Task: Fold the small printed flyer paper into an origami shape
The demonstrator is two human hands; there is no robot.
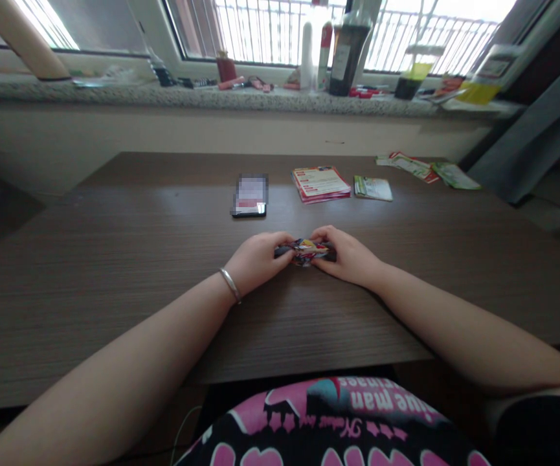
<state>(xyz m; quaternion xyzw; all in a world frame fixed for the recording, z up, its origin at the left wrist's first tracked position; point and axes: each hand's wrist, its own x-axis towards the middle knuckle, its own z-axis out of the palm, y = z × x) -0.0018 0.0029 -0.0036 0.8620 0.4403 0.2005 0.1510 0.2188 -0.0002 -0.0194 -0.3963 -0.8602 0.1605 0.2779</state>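
Left hand (260, 257) and right hand (351, 257) pinching a packet (305, 252) at its ends — apparently mid-handling, not yet released; leaflets (320, 182) stacked beyond

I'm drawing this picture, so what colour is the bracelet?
The bracelet is silver; the head view shows it.

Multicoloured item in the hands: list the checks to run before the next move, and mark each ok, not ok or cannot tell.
1. Left hand on the multicoloured item: ok, at its left end.
2. Right hand on it: ok, at its right end.
3. Item's whole outline visible: not ok, the hands cover both ends.
4. What the item contains: cannot tell, too small and partly hidden.
5. Phone apart from the hands: ok, it lies beyond the left hand.
6. Printed stack apart from the hands: ok, farther back on the table.
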